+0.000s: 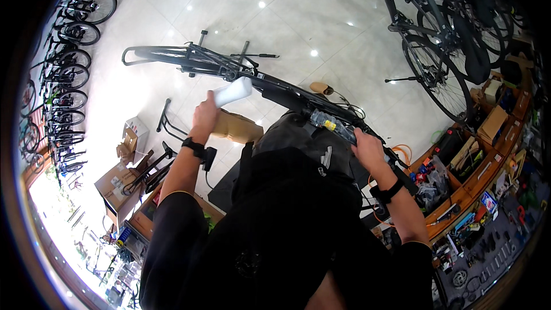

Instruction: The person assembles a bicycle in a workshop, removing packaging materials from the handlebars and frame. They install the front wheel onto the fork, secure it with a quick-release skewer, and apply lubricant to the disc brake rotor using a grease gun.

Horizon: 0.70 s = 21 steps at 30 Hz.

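My left hand (205, 116) is closed round one end of a smooth white padding piece (232, 92), probably foam, held above a brown cardboard wrap (236, 127). My right hand (367, 148) grips the end of a dark part in clear plastic with a yellow label (330, 123); its exact kind I cannot make out. Beyond both hands a black bicycle frame (281, 89) stretches across, its wheel (152, 54) toward the left. The plastic-covered part lies close alongside the frame; whether it is attached I cannot tell.
Bicycles stand in a row (72, 74) at far left, and another bicycle (436, 51) stands at right. A wooden bench (491, 166) with bins and tools curves along the right. Cardboard boxes (117, 186) sit at lower left. An orange hose (403, 150) lies near my right arm.
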{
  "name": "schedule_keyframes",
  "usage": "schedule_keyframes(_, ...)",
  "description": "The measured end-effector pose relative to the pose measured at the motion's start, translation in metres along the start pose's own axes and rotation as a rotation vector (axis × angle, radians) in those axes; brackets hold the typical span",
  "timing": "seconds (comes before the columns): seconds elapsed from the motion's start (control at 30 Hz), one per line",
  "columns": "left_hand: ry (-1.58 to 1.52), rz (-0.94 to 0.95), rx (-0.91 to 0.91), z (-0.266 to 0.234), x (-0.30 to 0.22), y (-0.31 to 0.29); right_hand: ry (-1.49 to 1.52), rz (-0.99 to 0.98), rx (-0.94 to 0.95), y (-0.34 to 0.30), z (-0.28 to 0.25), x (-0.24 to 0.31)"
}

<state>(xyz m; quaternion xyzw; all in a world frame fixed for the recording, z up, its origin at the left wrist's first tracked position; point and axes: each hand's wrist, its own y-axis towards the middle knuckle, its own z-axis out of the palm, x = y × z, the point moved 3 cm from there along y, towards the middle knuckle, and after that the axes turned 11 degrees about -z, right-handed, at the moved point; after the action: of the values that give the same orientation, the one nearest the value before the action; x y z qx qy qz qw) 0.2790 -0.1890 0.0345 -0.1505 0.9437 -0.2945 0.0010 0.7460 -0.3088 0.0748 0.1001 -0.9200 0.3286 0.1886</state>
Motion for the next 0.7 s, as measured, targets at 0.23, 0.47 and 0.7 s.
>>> schedule_keyframes(0.23, -0.561, -0.042, -0.369, -0.011, 0.043, 0.012, 0.081, 0.028, -0.136, -0.007, -0.006, 0.0)
schedule_keyframes(0.47, -1.574, 0.017, 0.347, -0.027, -0.022, 0.003, 0.384, 0.132, -0.328, -0.009, -0.002, -0.01)
schedule_keyframes(0.7, -2.199, 0.137, 1.651, 0.032, -0.07, -0.038, 0.407, 0.153, -0.33, -0.001, -0.009, -0.007)
